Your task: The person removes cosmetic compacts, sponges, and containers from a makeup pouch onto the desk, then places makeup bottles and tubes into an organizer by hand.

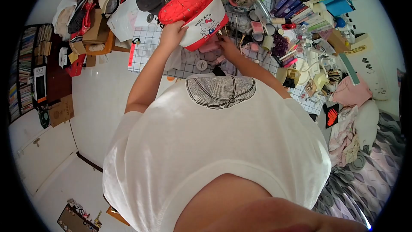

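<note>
A white and red Hello Kitty cosmetic bag (pixel 207 26) is tilted above the cluttered desk, its red patterned lining showing at the open top. My left hand (pixel 173 35) is closed on the bag's near left edge. Below the bag's right end, my right hand (pixel 229 48) reaches in among small items, its fingers bent and partly hidden. Beside those fingers lies a pink pouch-like item (pixel 210 45). What the right fingers grip, if anything, is too small to make out. A small round white container (pixel 201 65) rests closer to my body.
Cosmetics, jars and brushes crowd the grid-patterned desktop (pixel 143 56) on the right. Books (pixel 315 19) stand at the back right, near a purple flower-like bunch (pixel 280 44). A dark grey bag (pixel 152 1) sits behind the cosmetic bag. Left of the desk is a cardboard box (pixel 98 28).
</note>
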Available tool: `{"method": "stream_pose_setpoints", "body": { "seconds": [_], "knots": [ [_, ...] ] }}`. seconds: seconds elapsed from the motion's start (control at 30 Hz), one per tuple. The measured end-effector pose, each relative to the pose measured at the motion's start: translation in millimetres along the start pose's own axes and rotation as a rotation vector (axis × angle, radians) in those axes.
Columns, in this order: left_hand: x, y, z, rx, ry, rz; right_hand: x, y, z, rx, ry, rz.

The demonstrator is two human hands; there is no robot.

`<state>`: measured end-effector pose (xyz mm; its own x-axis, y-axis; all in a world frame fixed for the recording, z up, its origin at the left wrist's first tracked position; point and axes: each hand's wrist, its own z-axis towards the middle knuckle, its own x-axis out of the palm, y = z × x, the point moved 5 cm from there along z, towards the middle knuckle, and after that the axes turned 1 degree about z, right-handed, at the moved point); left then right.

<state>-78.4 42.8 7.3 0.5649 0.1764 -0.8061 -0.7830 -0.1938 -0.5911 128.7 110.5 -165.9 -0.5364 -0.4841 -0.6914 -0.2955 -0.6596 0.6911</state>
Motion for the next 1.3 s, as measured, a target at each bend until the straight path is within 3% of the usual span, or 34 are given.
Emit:
{"method": "stream_pose_setpoints", "body": {
  "seconds": [0.2, 0.5, 0.8, 0.93, 1.0, 1.1, 1.3],
  "knots": [
    [0, 1, 1, 0.019, -0.013, 0.03, -20, 34, -1, -0.26, 0.087, -0.399],
    [1, 8, -5, 0.016, -0.022, -0.063, -26, 36, 5, -0.358, 0.089, -0.444],
    [16, 4, -1, 0.034, 0.038, -0.12, -60, 25, -10, -0.057, -0.072, -0.042],
    [24, -8, -6, 0.062, 0.106, -0.172, -88, 22, -22, 0.276, -0.094, -0.011],
    [27, -20, -11, 0.182, 0.142, -0.193, -103, 16, -30, 0.366, -0.234, -0.039],
    [38, -26, -15, 0.324, 0.193, -0.136, -122, -5, -37, 0.596, -0.316, 0.305],
    [56, -20, -26, 0.285, 0.188, -0.193, -171, 32, -20, 0.519, -0.453, 0.691]
  ]
}}
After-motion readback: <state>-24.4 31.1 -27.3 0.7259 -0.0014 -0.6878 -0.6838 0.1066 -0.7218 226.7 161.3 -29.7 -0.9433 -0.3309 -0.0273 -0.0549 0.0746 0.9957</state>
